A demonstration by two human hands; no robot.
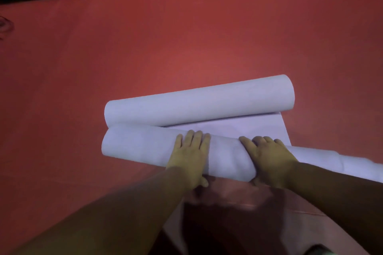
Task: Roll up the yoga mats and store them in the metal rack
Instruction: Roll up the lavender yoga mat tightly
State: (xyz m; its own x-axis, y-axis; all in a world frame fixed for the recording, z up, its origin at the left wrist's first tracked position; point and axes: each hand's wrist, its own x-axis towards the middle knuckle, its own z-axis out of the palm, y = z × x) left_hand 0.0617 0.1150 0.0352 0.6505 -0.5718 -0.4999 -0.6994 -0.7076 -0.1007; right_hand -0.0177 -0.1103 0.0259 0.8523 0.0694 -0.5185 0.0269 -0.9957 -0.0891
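The near roll [145, 147] lies crosswise on the red floor [186, 37], touching a far roll [199, 101] at its left end. Left hand [189, 157] and right hand [267, 161] press it, grip apparently spread flat; unrolled mat [244, 128] lies beyond.

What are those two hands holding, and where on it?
Both the left hand and the right hand press on top of the near roll of the pale yoga mat, around its middle, fingers draped over it rather than gripping.
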